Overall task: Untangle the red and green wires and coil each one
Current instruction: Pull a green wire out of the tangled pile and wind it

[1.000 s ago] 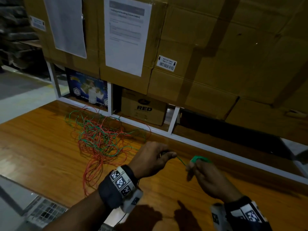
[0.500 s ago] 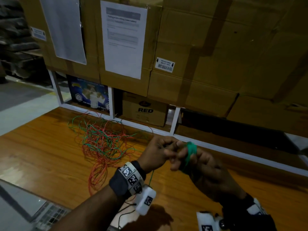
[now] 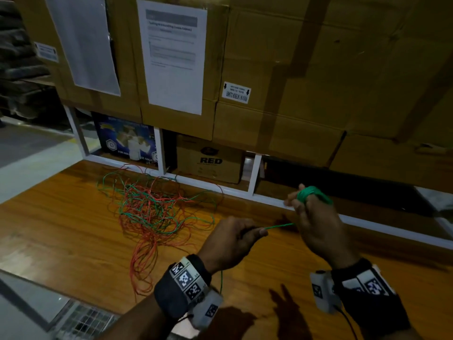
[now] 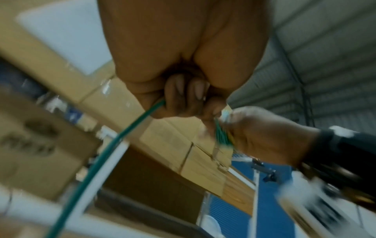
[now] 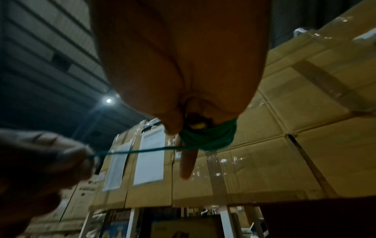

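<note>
A loose tangle of red and green wires (image 3: 157, 212) lies on the wooden table (image 3: 61, 231), at the back left. My left hand (image 3: 235, 238) pinches the green wire (image 3: 279, 226) between thumb and curled fingers (image 4: 183, 99); the wire trails down below the wrist (image 4: 97, 162). My right hand (image 3: 316, 217), higher and to the right, carries a green wire coil (image 3: 310, 192) wound round its fingers (image 5: 209, 136), with one finger (image 5: 186, 162) pointing out straight. A short taut stretch of green wire (image 5: 138, 150) runs between the two hands.
Stacked cardboard boxes (image 3: 306, 69) with taped paper sheets (image 3: 175, 55) stand behind the table on a white metal rack (image 3: 252, 173). A smaller box marked RED (image 3: 210, 160) sits under them. A metal grid (image 3: 85, 322) lies at the table's near left edge.
The hands had met half a second ago; now they have drawn apart, the right hand rising to the right with the coil, and a stretch of green wire is pulled tight between them.
</note>
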